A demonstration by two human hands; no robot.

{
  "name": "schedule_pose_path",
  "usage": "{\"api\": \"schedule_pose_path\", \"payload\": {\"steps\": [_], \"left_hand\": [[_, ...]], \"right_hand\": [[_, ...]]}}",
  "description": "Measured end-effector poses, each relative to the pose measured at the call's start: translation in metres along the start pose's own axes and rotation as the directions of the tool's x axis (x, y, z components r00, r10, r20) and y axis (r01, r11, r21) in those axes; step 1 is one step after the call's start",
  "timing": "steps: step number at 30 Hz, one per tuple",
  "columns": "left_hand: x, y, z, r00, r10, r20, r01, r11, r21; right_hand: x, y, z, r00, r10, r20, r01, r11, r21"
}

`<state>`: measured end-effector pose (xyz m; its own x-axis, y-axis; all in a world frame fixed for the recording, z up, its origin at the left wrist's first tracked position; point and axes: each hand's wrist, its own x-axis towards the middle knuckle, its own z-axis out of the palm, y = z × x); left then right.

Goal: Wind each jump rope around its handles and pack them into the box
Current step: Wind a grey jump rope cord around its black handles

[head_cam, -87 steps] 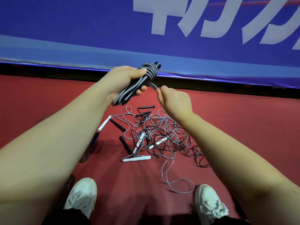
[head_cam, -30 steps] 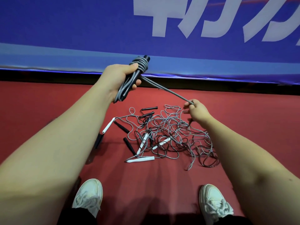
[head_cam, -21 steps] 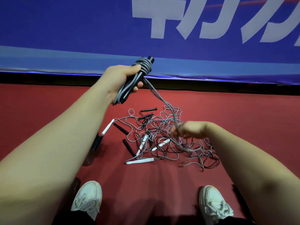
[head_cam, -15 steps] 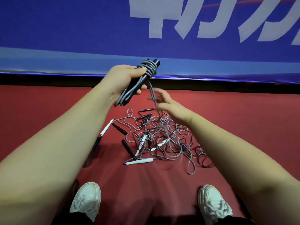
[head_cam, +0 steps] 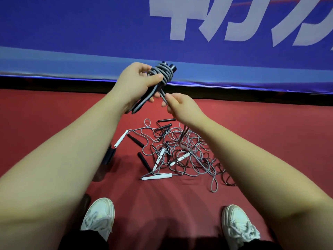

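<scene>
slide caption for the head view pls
Left hand grips black handles wound with grey rope while right hand pinches the free strand above a tangled rope pile.

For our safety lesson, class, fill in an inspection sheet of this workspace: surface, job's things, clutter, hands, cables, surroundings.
Surface: red floor; no box in view.
Job's things: wound rope with black handles, held up; tangled ropes with black and white handles on the floor.
Clutter: dark object beside the left forearm, partly hidden.
Hands: left hand grips the wound rope; right hand pinches its loose cord.
Cables: nothing seen apart from the ropes.
Surroundings: blue banner with white lettering behind; white shoes below.
</scene>
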<state>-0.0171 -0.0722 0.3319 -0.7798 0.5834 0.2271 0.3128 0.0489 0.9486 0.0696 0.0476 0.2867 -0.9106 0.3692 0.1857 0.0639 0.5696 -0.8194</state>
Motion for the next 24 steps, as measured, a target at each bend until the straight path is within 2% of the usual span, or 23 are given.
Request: {"api": "schedule_pose_path", "payload": {"steps": [3, 5, 9, 12, 15, 19, 24], "left_hand": [[0.0, -0.011, -0.002, 0.999, 0.041, -0.021, -0.037, 0.987, 0.157], [-0.001, -0.012, -0.002, 0.997, 0.08, -0.021, -0.074, 0.976, 0.205], [-0.003, -0.007, -0.002, 0.991, 0.133, 0.029, -0.136, 0.962, 0.235], [-0.006, -0.009, -0.005, 0.987, 0.058, 0.153, -0.082, 0.984, 0.156], [-0.009, -0.009, -0.011, 0.953, -0.04, 0.302, 0.018, 0.997, 0.078], [-0.011, -0.006, -0.011, 0.931, -0.143, 0.336, 0.172, 0.983, -0.059], [-0.017, -0.009, -0.003, 0.899, -0.257, 0.353, 0.279, 0.96, -0.009]], "right_hand": [[-0.006, -0.015, -0.002, 0.998, -0.038, 0.049, 0.049, 0.974, -0.223], [-0.005, -0.02, -0.007, 0.999, -0.029, 0.028, 0.035, 0.968, -0.247], [-0.003, -0.02, -0.019, 0.997, 0.076, 0.004, -0.076, 0.996, 0.048], [-0.005, -0.016, -0.023, 0.991, 0.121, 0.048, -0.127, 0.979, 0.158], [-0.009, -0.016, -0.024, 0.984, 0.157, 0.081, -0.173, 0.95, 0.261], [-0.007, -0.02, -0.026, 0.988, 0.151, 0.041, -0.156, 0.935, 0.317], [-0.007, -0.013, -0.024, 0.989, 0.148, -0.001, -0.141, 0.943, 0.3]]}}
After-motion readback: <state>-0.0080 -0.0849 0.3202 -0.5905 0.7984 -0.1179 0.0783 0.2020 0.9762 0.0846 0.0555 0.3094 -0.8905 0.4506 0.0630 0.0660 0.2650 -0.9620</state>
